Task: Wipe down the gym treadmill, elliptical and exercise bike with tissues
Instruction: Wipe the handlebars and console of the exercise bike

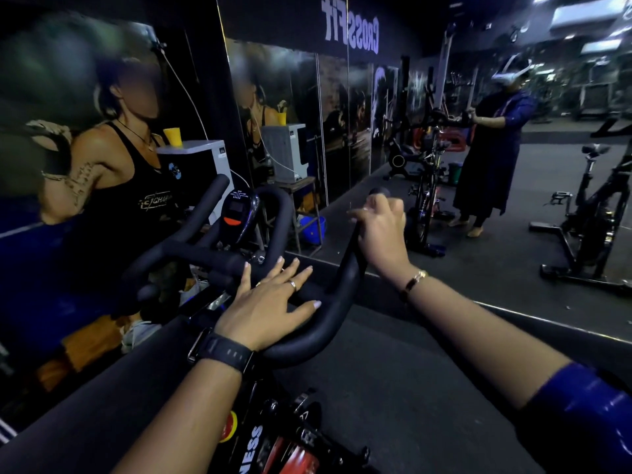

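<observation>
Gripping handlebar point(342, 292), right hand point(381, 230), left hand point(270, 302) flat

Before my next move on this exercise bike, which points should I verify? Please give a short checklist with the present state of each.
1. Tissue in hand: cannot tell; none shows at the left hand or the right hand.
2. Left hand lying flat on the middle of the handlebar: ok.
3. Right hand gripping the right horn: ok.
4. Console free of hands: ok.
5. Left horn untouched and free to reach: ok.
6. Handlebar surface clean: cannot tell; the light is dim.
</observation>
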